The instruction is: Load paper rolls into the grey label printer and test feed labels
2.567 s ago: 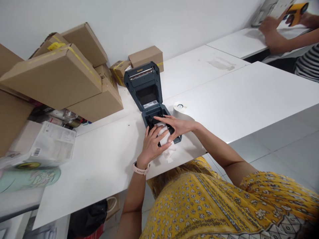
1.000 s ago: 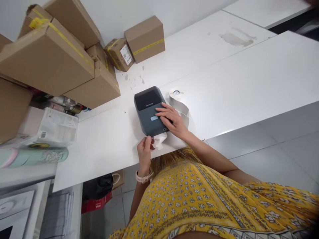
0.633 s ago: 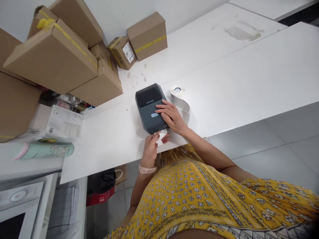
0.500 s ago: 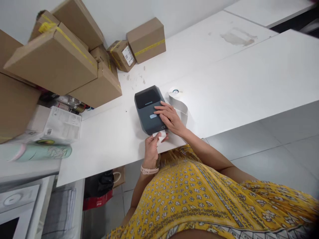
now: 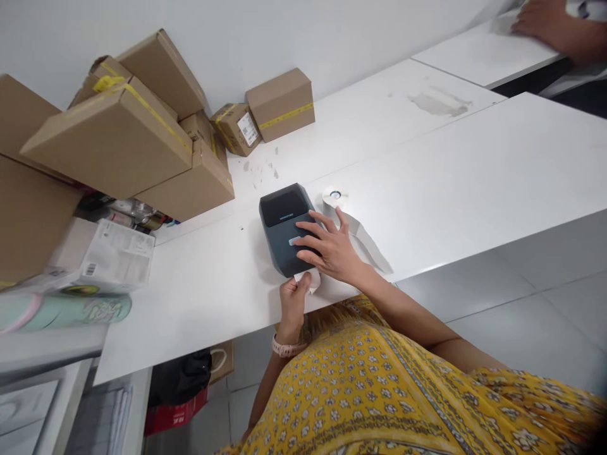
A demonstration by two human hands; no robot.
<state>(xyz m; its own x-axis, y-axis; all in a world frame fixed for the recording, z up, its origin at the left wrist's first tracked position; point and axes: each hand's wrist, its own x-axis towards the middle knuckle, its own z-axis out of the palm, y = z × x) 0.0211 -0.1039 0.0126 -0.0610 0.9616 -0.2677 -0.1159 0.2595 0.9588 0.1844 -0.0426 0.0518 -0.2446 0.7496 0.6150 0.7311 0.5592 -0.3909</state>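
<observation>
A dark grey label printer [image 5: 279, 237] stands on the white table, its front end toward me. White label paper [image 5: 312, 279] comes out of that front end, and my left hand [image 5: 293, 300] pinches it between thumb and fingers. My right hand [image 5: 332, 246] rests on the printer's top with its fingers spread, close to the light blue button [image 5: 294, 241]. Right of the printer lies a small roll of label tape [image 5: 334, 196]. Its loose strip [image 5: 367, 243] runs along the table toward the front edge, partly behind my right hand.
Cardboard boxes [image 5: 114, 139] are stacked at the left, and two smaller ones, including a taped box [image 5: 281, 104], stand by the wall. A mint green bottle [image 5: 95, 309] lies at the left edge. Another person's hand [image 5: 540, 18] is at the far right table.
My right hand's fingers have spread wider on the printer. The loose strip now lies straighter toward the table edge. Another person's hand has come into view at top right; my view has shifted slightly.
</observation>
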